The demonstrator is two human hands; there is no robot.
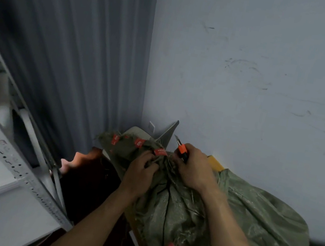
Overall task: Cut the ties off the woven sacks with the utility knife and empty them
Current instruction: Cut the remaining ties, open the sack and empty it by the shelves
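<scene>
Head view: left hand point(145, 164) pinches the sack point(181, 208) neck; right hand point(191, 168), just right, grips the knife point(182, 149), blade pointing far-left.

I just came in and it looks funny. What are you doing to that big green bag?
A person is working at the bunched neck of a green woven sack in a corner by the wall. The left hand grips the gathered fabric near some red tags. The right hand holds an orange utility knife, blade out and pointing up away from the sack. The sack looks full and closed, so nothing has been emptied yet.
</scene>
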